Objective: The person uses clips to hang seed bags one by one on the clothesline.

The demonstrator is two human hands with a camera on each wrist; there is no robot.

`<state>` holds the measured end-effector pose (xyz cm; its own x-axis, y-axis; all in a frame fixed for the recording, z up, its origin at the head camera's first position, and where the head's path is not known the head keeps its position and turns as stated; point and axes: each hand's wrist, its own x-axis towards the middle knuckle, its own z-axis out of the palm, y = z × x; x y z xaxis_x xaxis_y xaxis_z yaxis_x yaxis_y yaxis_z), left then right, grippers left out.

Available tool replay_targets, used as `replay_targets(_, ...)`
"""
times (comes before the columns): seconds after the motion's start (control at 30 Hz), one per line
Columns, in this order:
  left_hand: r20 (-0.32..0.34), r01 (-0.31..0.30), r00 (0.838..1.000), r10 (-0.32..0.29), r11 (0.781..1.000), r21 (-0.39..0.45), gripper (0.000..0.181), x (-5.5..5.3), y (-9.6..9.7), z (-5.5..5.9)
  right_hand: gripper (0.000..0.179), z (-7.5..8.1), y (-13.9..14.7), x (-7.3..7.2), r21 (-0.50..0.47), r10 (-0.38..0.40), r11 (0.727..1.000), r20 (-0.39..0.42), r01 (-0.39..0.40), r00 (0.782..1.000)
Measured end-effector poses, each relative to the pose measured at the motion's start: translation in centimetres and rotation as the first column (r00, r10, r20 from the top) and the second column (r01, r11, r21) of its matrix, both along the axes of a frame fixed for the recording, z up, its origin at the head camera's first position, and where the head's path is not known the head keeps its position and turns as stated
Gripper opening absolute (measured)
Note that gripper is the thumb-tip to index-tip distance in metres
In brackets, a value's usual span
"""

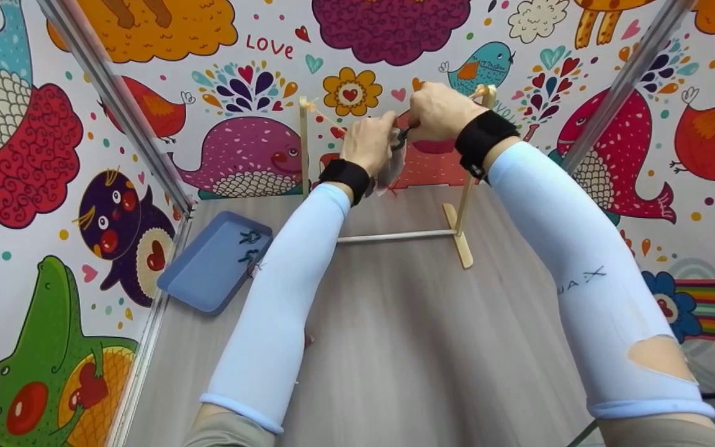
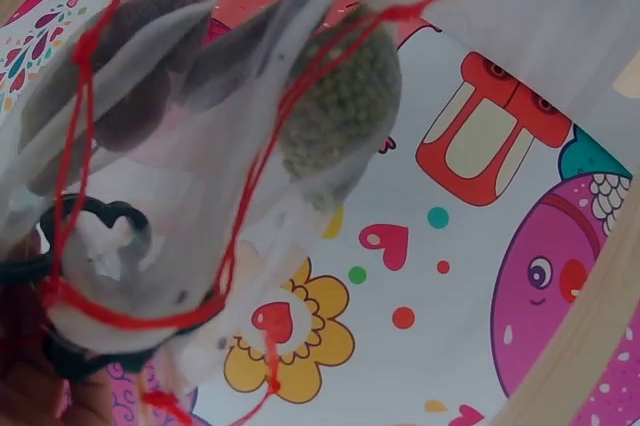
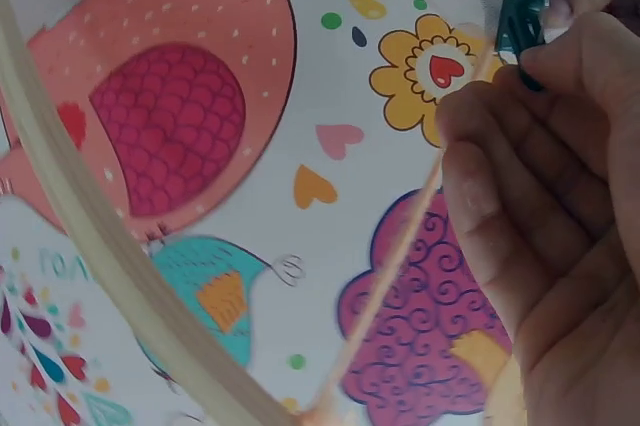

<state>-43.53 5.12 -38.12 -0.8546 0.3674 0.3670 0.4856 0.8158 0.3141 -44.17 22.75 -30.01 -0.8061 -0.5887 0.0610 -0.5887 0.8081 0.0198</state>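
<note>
My left hand holds a sheer white mesh bag at the string between two wooden posts. In the left wrist view, red cord runs across the mesh, with grey shapes and a bunch of small green beads showing. My right hand pinches a dark green clothespin between thumb and forefinger; its jaws are up by the left fingers and the bag's top. The pale orange string passes behind the right fingers in the right wrist view.
The wooden stand has a left post, a right post on a flat foot, and a white lower bar. A blue tray at the left holds green clothespins. Patterned walls enclose the grey table.
</note>
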Motion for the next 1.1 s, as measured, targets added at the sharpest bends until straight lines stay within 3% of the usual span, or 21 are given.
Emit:
replay_targets(0.27, -0.09, -0.006, 0.996, 0.003, 0.999, -0.041, 0.013, 0.1, -0.2, -0.6, 0.031, -1.6, 0.5, 0.3, -0.086, -0.041, 0.996, -0.05, 0.037, 0.998)
replay_targets(0.4, -0.09, -0.007, 0.996, 0.003, 0.999, -0.037, 0.018, 0.3, -0.5, -0.9, 0.035, -2.7, 1.0, 0.7, -0.152, -0.058, 0.987, -0.055, 0.049, 0.997)
replay_targets(0.53, -0.097, 0.043, 0.994, -0.042, 0.999, 0.007, 0.022, 0.9, -1.0, -1.4, 0.032, -4.0, 1.9, 1.1, -0.192, -0.064, 0.98, -0.091, 0.045, 0.994)
replay_targets(0.63, -0.165, 0.095, 0.982, -0.089, 0.995, 0.025, 0.023, 1.4, -1.6, -2.3, 0.031, -5.1, 2.5, 1.5, -0.211, -0.087, 0.976, -0.116, 0.061, 0.989)
replay_targets(0.8, -0.349, 0.152, 0.927, -0.139, 0.988, 0.01, 0.034, 2.8, -3.0, -4.7, 0.036, -7.2, 3.1, 2.2, -0.267, -0.169, 0.954, -0.118, 0.133, 0.979)
replay_targets(0.9, -0.395, 0.203, 0.9, -0.184, 0.979, 0.006, 0.034, 4.0, -4.2, -6.6, 0.037, -9.0, 3.5, 2.7, -0.277, -0.229, 0.94, -0.087, 0.198, 0.969)
replay_targets(1.0, -0.355, 0.255, 0.901, -0.25, 0.966, -0.033, 0.025, 5.1, -5.8, -9.1, 0.036, -11.4, 3.9, 3.2, -0.238, -0.281, 0.933, -0.007, 0.271, 0.96)
replay_targets(1.1, -0.241, 0.256, 0.931, -0.274, 0.961, -0.101, 0.017, 6.0, -7.8, -11.9, 0.031, -14.2, 4.4, 3.7, -0.178, -0.312, 0.93, 0.08, 0.322, 0.947)
